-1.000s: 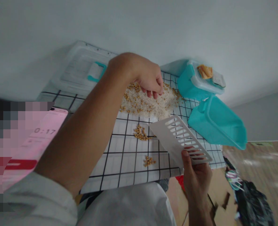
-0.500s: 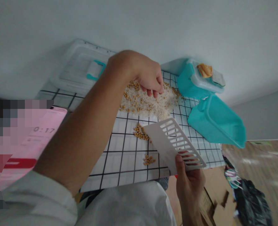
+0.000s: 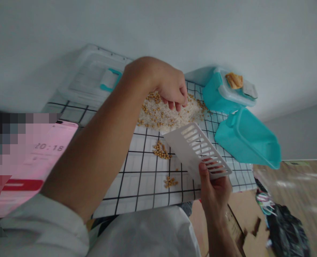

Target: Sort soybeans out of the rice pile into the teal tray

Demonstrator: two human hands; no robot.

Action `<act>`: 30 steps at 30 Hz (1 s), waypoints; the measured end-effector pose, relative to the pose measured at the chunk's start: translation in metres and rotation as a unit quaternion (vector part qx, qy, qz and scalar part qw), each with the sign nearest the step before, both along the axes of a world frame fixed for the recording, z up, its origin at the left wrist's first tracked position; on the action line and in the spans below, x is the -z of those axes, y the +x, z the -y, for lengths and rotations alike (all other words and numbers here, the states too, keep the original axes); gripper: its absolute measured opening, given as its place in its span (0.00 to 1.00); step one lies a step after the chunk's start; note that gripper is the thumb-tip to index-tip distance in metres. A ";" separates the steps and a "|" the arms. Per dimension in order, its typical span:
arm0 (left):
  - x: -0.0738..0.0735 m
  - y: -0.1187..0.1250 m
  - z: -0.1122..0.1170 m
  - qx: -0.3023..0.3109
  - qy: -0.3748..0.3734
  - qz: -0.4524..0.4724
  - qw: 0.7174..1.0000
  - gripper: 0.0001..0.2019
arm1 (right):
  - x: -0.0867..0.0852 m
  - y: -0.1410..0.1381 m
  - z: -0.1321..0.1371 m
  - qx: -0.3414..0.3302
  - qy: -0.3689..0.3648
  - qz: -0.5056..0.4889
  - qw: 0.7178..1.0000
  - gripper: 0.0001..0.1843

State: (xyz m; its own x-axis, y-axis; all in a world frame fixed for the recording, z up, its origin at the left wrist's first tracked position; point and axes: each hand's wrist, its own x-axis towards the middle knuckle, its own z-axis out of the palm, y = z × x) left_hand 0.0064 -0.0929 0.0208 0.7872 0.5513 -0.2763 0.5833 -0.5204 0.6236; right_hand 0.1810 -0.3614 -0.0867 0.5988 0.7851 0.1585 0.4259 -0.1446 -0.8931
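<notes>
A spread of rice mixed with soybeans [image 3: 158, 112] lies on the grid-patterned tablecloth [image 3: 147, 175]. My left hand [image 3: 173, 87] reaches over it from the left, wrist bent and fingers curled down just above the grains. Whatever its fingertips may hold is hidden. In my right hand [image 3: 216, 184] is a white slotted plastic plate [image 3: 183, 150], thumb on top and fingers underneath. It is tilted, its far edge beside the near border of the rice. Left of the plate are two small groups of soybeans, a larger pile [image 3: 161, 150] and a smaller one [image 3: 171, 182].
An open turquoise bin [image 3: 233, 142] stands at the right, beside a lidded turquoise container [image 3: 214, 91] against the wall. A clear lid [image 3: 85, 78] with a turquoise handle lies back left. A phone [image 3: 45, 150] is at the left. Cardboard [image 3: 249, 207] and a black bag [image 3: 289, 228] are on the floor.
My right hand has raised the slotted plate and moved it slightly away from me, toward the rice. My left hand has stayed nearly still over the grains.
</notes>
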 end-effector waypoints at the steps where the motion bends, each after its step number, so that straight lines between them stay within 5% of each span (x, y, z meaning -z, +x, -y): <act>1: 0.000 0.000 0.000 -0.002 0.001 0.000 1.000 0.16 | 0.000 0.003 -0.003 0.000 0.006 -0.002 1.000 0.15; 12: 0.000 -0.002 -0.001 -0.002 0.002 0.003 1.000 0.17 | -0.005 0.033 -0.029 -0.003 0.050 -0.001 0.999 0.15; 20: 0.013 0.009 -0.012 -0.034 -0.011 -0.008 0.999 0.15 | -0.025 0.062 -0.016 0.084 0.143 0.074 0.983 0.12; 30: 0.018 0.009 -0.014 -0.046 -0.006 -0.006 0.999 0.19 | 0.003 0.074 -0.002 0.077 0.095 0.062 0.991 0.13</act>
